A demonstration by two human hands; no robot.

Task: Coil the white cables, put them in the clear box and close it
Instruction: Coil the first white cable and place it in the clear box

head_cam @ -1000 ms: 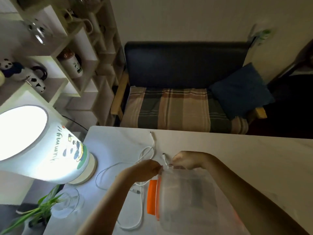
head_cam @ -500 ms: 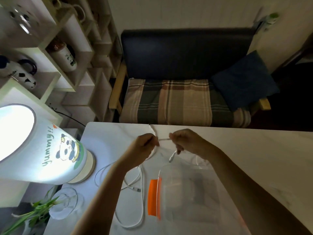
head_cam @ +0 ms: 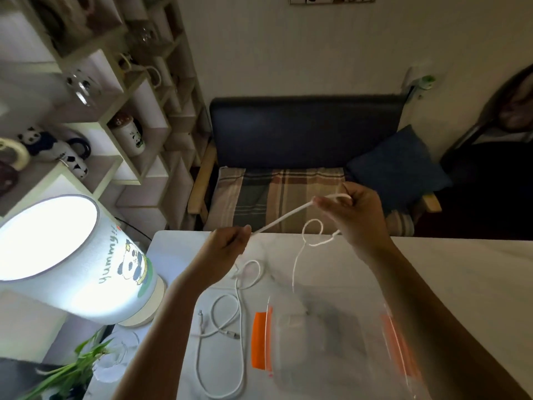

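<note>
Both hands hold one white cable [head_cam: 281,219] in the air above the table. My left hand [head_cam: 227,251] pinches its lower end. My right hand [head_cam: 353,215] holds the upper part, raised over the table's far edge; a small loop [head_cam: 313,232] hangs below that hand and a thin strand drops toward the box. The clear box [head_cam: 331,342] with orange latches [head_cam: 259,340] sits on the table near me, between my forearms. A second white cable [head_cam: 227,321] lies in loose loops on the table left of the box.
A lit panda lamp [head_cam: 72,264] stands at the table's left edge, with a glass vase of green leaves [head_cam: 106,362] in front of it. Shelves with mugs fill the left. A dark sofa with a plaid cushion [head_cam: 282,194] lies beyond the white table [head_cam: 461,284].
Both hands have lifted from the box's rim and moved apart, the right one up and to the right, pulling the cable taut between them. A small loop now hangs under the right hand.
</note>
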